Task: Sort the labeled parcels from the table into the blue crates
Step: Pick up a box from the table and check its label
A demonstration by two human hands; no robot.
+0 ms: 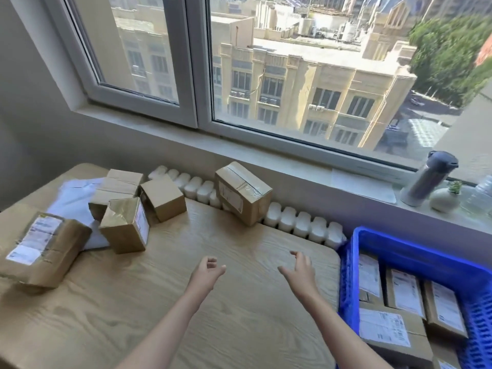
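Several brown cardboard parcels lie on the wooden table (202,302). A taped parcel (243,193) leans against the radiator at the back. A cluster of small boxes (127,206) sits at the left on a white mailer bag (72,198). A larger labeled parcel (42,249) lies at the far left edge. The blue crate (348,275) at the right holds several labeled parcels (404,291). My left hand (206,272) and my right hand (299,270) hover over the table's middle with fingers loosely curled, holding nothing.
A white radiator (300,222) runs along the wall behind the table. On the windowsill stand a grey flask (428,179), a small round vase with a plant (444,198) and a clear bottle (482,193). A window is above.
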